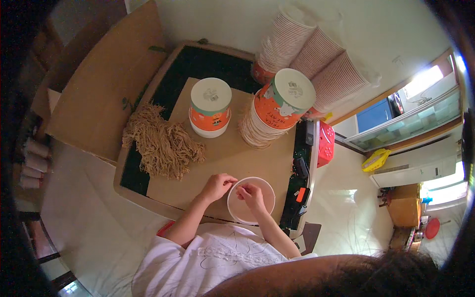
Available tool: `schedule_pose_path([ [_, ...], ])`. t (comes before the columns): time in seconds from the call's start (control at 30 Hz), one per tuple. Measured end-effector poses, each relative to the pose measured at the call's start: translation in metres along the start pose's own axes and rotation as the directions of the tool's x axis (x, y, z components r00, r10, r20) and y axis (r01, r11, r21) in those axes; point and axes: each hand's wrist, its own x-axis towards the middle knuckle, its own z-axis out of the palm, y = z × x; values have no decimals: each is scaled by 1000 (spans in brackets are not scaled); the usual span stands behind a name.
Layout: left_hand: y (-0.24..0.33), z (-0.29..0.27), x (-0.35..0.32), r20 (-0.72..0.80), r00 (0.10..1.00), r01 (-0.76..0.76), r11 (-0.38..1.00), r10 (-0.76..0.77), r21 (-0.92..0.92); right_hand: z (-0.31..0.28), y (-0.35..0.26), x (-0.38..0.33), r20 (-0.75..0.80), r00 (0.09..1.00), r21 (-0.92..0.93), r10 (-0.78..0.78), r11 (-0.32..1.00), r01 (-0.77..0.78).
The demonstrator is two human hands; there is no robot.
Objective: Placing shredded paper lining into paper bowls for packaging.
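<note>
A white paper bucket stands with its mouth up at the table's near edge, close against me. At its left rim my left hand has its fingers closed in a pinch; whatever they hold is too small to make out. Over the bucket's mouth is my right hand, its fingers curled together, with their contents hidden. Left of the hands lies a loose heap of brown twisted cords. Beyond them, an upside-down orange printed bucket with a green band rests on something white.
A stack of orange buckets stands at the far right of the brown cardboard sheet. Tall stacks of white paper buckets lean at the wall. Along the right edge are small black tools and a red plastic basket. Large cardboard rises on the left.
</note>
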Motion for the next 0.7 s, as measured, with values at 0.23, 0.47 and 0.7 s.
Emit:
schedule_pose_path([
  [0.23,-2,1,1,0,1000,-27,999,27,20,2,-3,0,13,1000,24,5,1000,-5],
  [0.47,-1,2,2,-7,999,-49,998,49,50,1,-1,3,1,1000,-4,6,1000,-6],
  [0.7,2,0,1,5,999,-38,997,37,64,2,-1,6,-4,1000,-27,23,999,-23],
])
